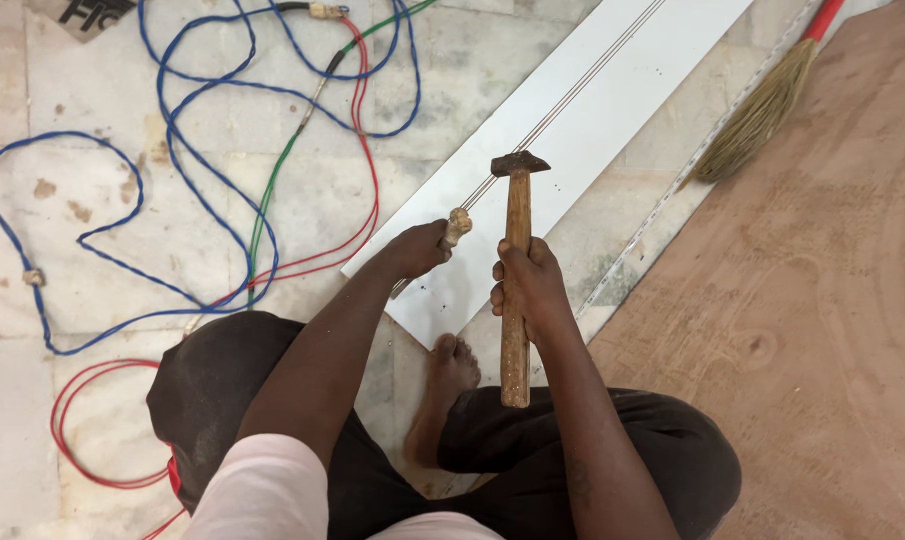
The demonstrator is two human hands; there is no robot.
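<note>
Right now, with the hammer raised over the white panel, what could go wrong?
1. The left hand holds a small wooden-handled tool right beside the hammer; a missed blow could hit its fingers.
2. The right hand grips the handle mid-length, which may reduce control.
3. The bare foot rests by the edge of the white panel; a slipped tool could land on it.

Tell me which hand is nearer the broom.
Right. The right hand, gripping the hammer, sits lower left of the broom. The left hand, holding a small tool on the white panel, is farther left.
</note>
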